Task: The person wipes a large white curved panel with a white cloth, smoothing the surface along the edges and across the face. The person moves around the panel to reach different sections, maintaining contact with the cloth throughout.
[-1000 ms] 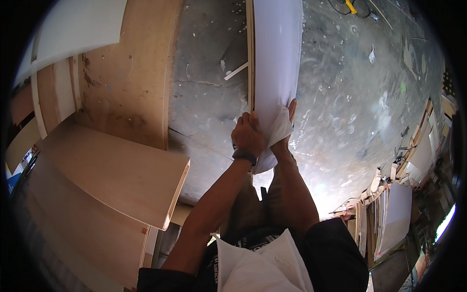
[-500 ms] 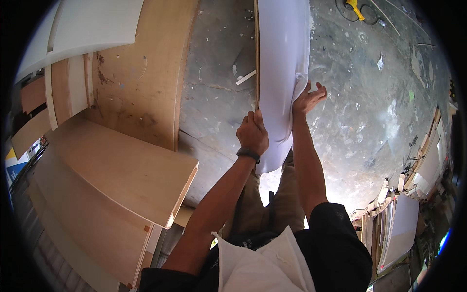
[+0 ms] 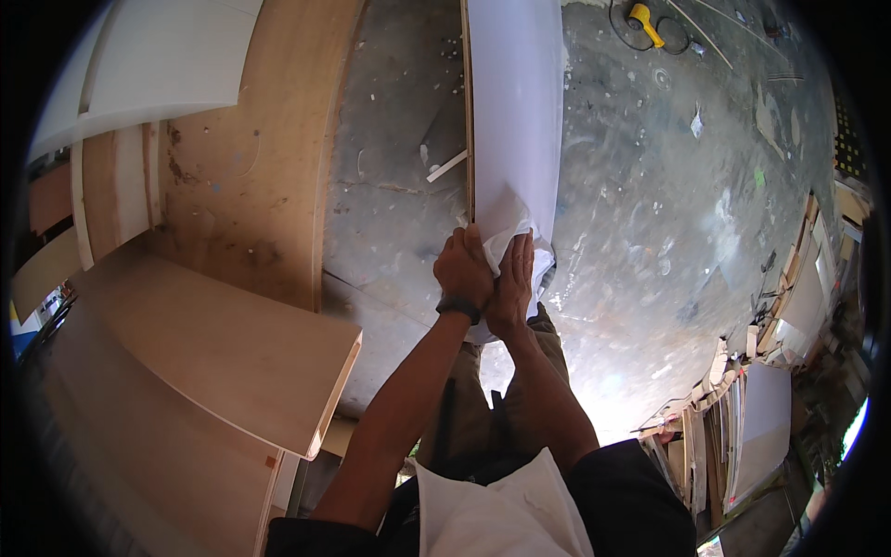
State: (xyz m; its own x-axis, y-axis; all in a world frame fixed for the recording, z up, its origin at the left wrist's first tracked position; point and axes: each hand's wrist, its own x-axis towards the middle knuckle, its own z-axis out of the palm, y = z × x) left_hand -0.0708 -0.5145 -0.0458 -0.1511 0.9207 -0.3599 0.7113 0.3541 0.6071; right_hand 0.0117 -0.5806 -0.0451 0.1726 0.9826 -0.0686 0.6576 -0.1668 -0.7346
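Note:
A long white-faced board (image 3: 515, 102) stretches away from my legs, its thin brown edge along the left. Closed round that left edge is my left hand (image 3: 463, 269), with a dark band on its wrist. My right hand (image 3: 512, 290) lies close beside it on the white face, fingers stretched out and held together. A crumpled translucent white sheet (image 3: 506, 234) is folded up around the right fingertips, and more of it bunches at the board's right side. Whether the sheet is attached to the board cannot be made out.
Curved wooden panels (image 3: 213, 325) stand at the left, beside a long plywood sheet (image 3: 269, 158). A white panel (image 3: 172, 60) sits at the upper left. A yellow tool (image 3: 646, 25) with a cord lies on the grey floor (image 3: 650, 186). Stacked boards (image 3: 756, 436) lean at the lower right.
My right hand has moved from the board's right side inward and nearer, beside my left hand, and the sheet's loose flap is now folded over the white face. My left hand keeps its grip.

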